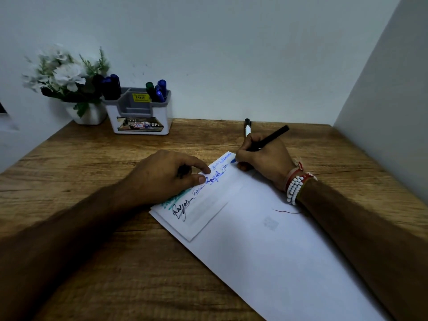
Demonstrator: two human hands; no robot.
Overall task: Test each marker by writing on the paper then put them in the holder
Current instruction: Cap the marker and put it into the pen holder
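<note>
My right hand [264, 158] pinches the black marker [271, 137], blue tip at the far edge of the paper [254, 239]. My left hand [166, 174] pins the sheet with thumb and forefinger; something dark sits under its curled fingers [195, 166], cap or not I can't tell. Best kept light: short stroke on bare paper, sheet flat; the holder [139, 117] stands well apart by the wall [231, 54].

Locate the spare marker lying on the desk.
Head view, right of centre: the spare marker lies by the back wall, just beyond the right hand.
</note>
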